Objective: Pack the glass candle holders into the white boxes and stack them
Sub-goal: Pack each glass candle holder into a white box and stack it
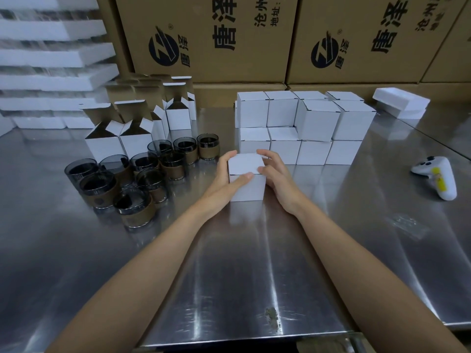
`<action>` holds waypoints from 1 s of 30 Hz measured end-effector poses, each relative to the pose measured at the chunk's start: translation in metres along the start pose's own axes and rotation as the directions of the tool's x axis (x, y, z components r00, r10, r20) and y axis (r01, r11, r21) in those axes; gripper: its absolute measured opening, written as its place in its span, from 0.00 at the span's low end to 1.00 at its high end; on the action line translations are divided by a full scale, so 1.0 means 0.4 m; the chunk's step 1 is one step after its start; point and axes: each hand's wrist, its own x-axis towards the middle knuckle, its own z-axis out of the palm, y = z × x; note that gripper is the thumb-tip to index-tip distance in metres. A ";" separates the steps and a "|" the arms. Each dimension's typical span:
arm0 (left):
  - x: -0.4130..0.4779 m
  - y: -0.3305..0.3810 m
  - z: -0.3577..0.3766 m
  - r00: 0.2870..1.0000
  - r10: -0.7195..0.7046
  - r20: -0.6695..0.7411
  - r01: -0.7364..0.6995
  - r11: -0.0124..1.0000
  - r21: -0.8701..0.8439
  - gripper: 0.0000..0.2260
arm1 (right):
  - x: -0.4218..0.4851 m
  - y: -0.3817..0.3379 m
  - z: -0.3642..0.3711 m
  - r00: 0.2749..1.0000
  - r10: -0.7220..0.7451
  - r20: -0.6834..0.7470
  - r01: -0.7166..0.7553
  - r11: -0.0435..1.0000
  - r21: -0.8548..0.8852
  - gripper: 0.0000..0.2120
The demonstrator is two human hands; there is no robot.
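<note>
— At the middle of the table [254,250], what are the hands doing?

— Both forearms reach forward. The left hand [224,177] and right hand [276,174] clasp one white box [247,188] between them. It stands upright on the steel, lid shut.

— And the fingers?

— Gripping the box. The left fingers [230,155] curl round its far left corner, with the thumb laid along the front top edge. The right fingers [265,152] curl over the far right corner, thumb on the lid.

— What is inside it?

— Can't tell; it's closed.

— Where are the other boxes?

— Just behind it are the closed boxes [300,126], stacked two layers high. I count at least ten. To the left stand the open boxes [119,141], flaps up. I see two in front and more behind, too crowded to count. Nothing shows inside them from this angle.

— And the glass?

— The candle holders [153,174] sit bunched on the table left of the hands, in front of the open boxes. They are smoky glass with brown bands, all upright, and I count ten.

— Anything else?

— One white controller [435,177] with a yellow stripe lies well to the right. A white foam tray [401,101] sits at the far right, and brown printed cartons [204,39] line the back.
</note>
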 end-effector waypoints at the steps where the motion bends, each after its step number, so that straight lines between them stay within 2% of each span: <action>1: 0.000 -0.005 -0.005 1.000 0.013 0.015 -0.013 0.999 0.037 0.31 | 0.001 -0.001 0.000 1.000 0.004 -0.013 -0.003 0.999 0.043 0.21; 3: 0.006 -0.001 -0.012 0.997 0.065 -0.030 -0.063 0.997 0.051 0.34 | 0.010 -0.005 0.003 0.995 0.016 -0.096 0.000 0.987 0.162 0.17; 5: 0.017 0.020 -0.018 0.979 0.131 -0.158 -0.131 0.991 0.006 0.39 | 0.021 -0.009 0.005 0.961 0.030 -0.276 0.045 0.964 0.261 0.10; 7: 0.042 0.056 -0.023 0.939 0.171 -0.297 -0.197 0.979 -0.060 0.41 | 0.029 -0.010 0.008 0.904 0.034 -0.425 0.084 0.964 0.254 0.12; 9: 0.073 0.097 -0.022 0.908 0.194 -0.372 -0.252 0.961 -0.113 0.41 | 0.034 -0.008 0.016 0.870 0.036 -0.491 0.072 0.977 0.200 0.14; 13: 0.163 0.167 0.026 0.887 0.195 -0.417 -0.290 0.941 -0.177 0.39 | 0.042 0.002 0.028 0.869 -0.023 -0.494 0.055 0.997 0.052 0.18; 16: 0.237 0.196 0.079 0.902 0.174 -0.396 -0.278 0.935 -0.222 0.37 | 0.045 0.012 0.025 0.872 -0.046 -0.487 0.051 0.999 -0.004 0.19; 23: 0.336 0.162 0.151 0.933 0.161 -0.322 -0.194 0.978 -0.071 0.36 | 0.056 0.028 0.022 0.894 -0.061 -0.444 0.036 0.997 -0.063 0.19; 25: 0.334 0.144 0.157 0.912 0.190 -0.362 -0.194 0.981 0.027 0.34 | 0.059 0.031 0.020 0.897 -0.076 -0.435 0.046 0.996 -0.079 0.20; 28: 0.323 0.127 0.153 0.838 0.266 -0.476 -0.199 0.962 0.187 0.31 | 0.062 0.036 0.017 0.900 -0.094 -0.427 0.057 0.993 -0.100 0.20; 30: 0.325 0.130 0.149 0.827 0.267 -0.495 -0.190 0.961 0.200 0.30 | 0.063 0.040 0.017 0.900 -0.092 -0.425 0.051 0.993 -0.108 0.20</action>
